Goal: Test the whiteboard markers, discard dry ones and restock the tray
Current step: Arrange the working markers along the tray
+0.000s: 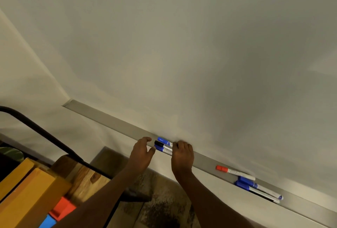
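Note:
A long grey metal tray (113,121) runs slantwise under the whiteboard (182,45). Three markers lie bundled on it: one with a blue cap (163,140), one with a black cap (159,143) and a second blue-capped one (159,148). My right hand (182,155) curls its fingers over the bodies of these markers and hides their right ends. At the cap ends hovers my left hand (142,152), thumb and fingers spread apart, its thumb tip next to the lower blue cap. Further right on the tray lie a red-capped marker (235,171) and two blue-capped markers (255,187).
At the lower left stand yellow boxes (27,191), a red block (63,208) and a blue piece (47,222) by a wooden surface (85,178). A black metal tube (45,134) slants across them. A dark mottled floor (160,206) shows below my arms.

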{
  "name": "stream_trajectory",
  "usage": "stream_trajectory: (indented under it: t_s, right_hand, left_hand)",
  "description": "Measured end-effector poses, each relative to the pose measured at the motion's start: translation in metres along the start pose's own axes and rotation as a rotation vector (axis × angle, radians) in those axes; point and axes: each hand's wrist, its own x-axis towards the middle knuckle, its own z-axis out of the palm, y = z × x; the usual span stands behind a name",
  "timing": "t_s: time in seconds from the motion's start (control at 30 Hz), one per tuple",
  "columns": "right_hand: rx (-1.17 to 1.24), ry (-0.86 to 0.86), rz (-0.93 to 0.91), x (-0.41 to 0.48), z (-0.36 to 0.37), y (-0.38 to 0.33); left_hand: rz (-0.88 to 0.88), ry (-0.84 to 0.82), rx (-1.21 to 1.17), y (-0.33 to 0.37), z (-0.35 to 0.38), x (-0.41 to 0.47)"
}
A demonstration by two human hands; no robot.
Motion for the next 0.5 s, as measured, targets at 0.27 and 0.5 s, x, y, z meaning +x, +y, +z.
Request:
stream_trajectory:
  t_s: [0.27,0.5]
  right_hand:
    - [0.005,0.038,0.067,-0.003,0.009,0.000]
    - [0.022,0.078,0.027,-0.001,0.011,0.002]
  left_hand:
    - [0.039,-0.167,0.343,-0.012,0.018,0.020]
    - [0.120,-0.144,0.370,-0.015,0.035,0.029]
